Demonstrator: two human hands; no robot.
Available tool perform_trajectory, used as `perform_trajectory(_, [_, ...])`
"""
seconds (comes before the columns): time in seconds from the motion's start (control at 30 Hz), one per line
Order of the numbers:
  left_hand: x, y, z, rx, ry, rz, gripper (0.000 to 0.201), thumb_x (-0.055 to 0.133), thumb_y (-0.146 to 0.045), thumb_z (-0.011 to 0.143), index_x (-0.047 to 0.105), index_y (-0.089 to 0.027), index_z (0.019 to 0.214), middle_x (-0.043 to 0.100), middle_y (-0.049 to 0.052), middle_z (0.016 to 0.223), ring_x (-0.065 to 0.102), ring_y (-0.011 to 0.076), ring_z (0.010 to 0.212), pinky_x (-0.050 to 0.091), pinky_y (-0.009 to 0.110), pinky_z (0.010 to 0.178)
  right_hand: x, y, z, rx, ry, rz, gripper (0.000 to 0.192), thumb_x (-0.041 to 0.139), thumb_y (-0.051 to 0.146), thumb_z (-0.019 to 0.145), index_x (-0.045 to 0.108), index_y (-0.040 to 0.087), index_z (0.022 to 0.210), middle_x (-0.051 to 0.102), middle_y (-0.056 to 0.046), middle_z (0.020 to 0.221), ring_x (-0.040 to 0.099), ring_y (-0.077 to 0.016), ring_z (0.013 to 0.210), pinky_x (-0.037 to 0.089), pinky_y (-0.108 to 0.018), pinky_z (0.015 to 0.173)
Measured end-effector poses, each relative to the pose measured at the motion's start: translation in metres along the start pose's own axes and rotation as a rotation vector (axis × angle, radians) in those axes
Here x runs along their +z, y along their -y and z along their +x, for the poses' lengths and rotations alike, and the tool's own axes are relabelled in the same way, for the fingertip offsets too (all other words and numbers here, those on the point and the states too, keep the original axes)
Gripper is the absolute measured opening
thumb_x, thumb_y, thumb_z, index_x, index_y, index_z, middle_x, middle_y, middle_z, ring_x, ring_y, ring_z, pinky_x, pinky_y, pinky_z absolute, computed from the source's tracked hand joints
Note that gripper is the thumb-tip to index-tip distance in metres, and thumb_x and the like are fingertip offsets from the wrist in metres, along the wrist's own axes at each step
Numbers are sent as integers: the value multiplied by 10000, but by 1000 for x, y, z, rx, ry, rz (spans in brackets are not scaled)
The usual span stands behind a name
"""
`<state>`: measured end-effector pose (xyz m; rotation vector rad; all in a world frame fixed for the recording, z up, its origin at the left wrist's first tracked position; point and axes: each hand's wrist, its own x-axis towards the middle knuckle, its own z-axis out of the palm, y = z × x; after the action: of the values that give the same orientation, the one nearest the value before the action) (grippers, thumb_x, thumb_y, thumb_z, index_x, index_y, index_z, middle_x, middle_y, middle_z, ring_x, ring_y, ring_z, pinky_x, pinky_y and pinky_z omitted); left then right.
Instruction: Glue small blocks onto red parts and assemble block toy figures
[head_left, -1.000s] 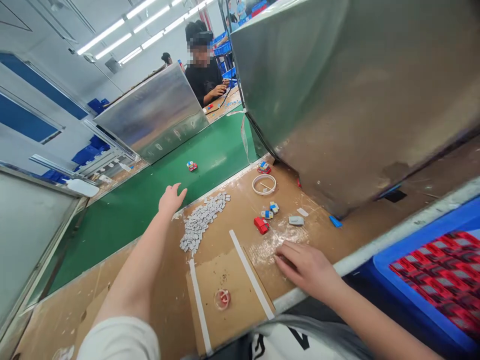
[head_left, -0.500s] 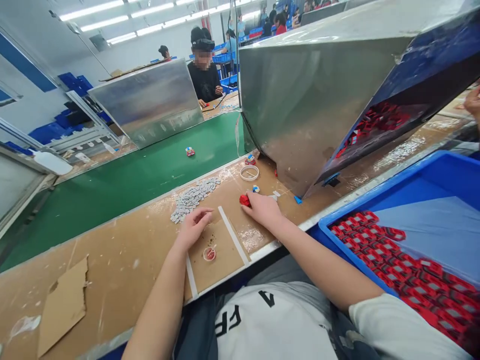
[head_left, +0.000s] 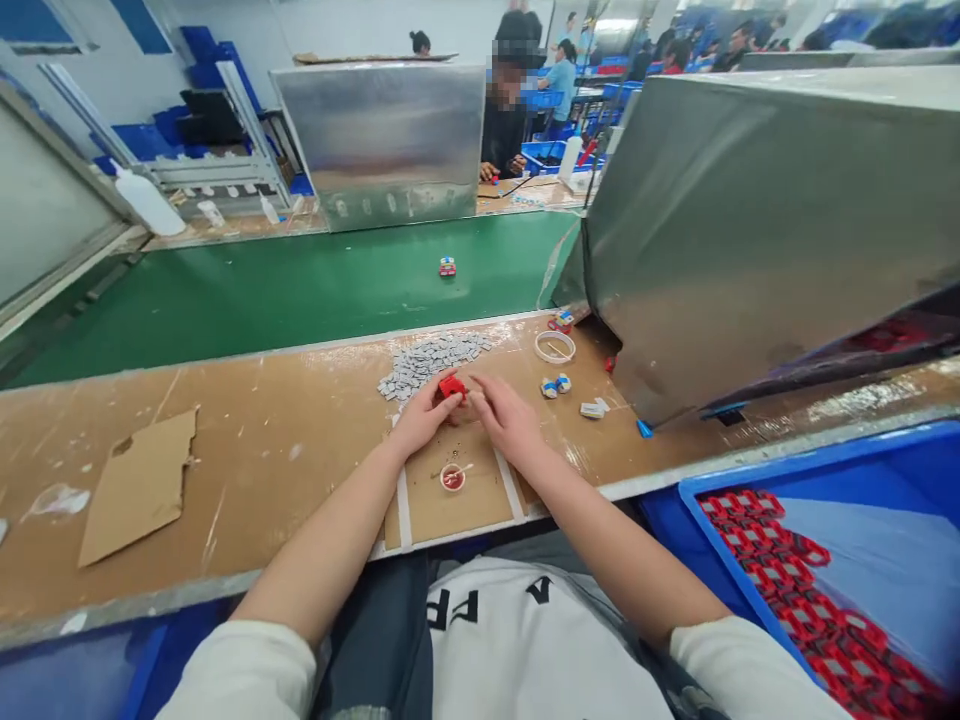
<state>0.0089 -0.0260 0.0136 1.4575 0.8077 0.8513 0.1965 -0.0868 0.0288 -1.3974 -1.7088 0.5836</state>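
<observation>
Red part (head_left: 451, 387) has moved, vs. prev. frame, from bench (head_left: 262, 500) under R hand to L hand, above cardboard pad (head_left: 484, 507). L hand (head_left: 424, 418) holds it btwn thumb & fingers; R hand (head_left: 506, 415) is just beside, fingers bent; contact/grip can't be confirmed. Status: held part shows no blue/white top, so presumably unfinished; 1 red unit (head_left: 448, 270) w/ such top is on green belt (head_left: 337, 285). Remaining: 2 blue/white pcs (head_left: 549, 388) & grey pcs (head_left: 431, 362) on bench; status of binned red/black parts (head_left: 791, 575) unclear.
</observation>
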Motion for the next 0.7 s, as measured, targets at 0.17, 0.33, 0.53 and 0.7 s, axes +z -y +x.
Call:
perform_trajectory(0.17, [-3,3,4,99,-121,358,414,705,-379,912,657,-222,1293,736,63,1080,689,228,917,585,361,840,-14,4,-35,-186,333,-213,422,502,506,1056,571,209,764,608,-21,712,534,-162,670,327,-298,657])
perform_trajectory(0.33, [-1,-1,2,195,-36,580,290,675,-249,872,715,-217,1157,763,49,1133,693,245,1027,514,359,956,-2,12,-47,-236,518,-327,483,471,464,1087,493,202,681,589,-18,664,485,-140,629,237,-304,628])
perform_trajectory(0.53, [-1,1,2,117,-48,479,407,724,-511,913,701,-231,1207,763,40,1038,670,222,877,477,318,803,2,13,-44,-205,461,-268,487,442,514,1093,573,204,740,585,-20,685,479,-145,640,286,-283,647])
perform_trajectory(0.7, [-5,1,2,130,29,457,349,745,-504,899,746,-246,1136,741,24,999,619,202,809,452,310,751,0,17,-44,-154,463,-109,557,445,582,1085,494,204,679,488,20,619,406,-121,592,276,-272,619])
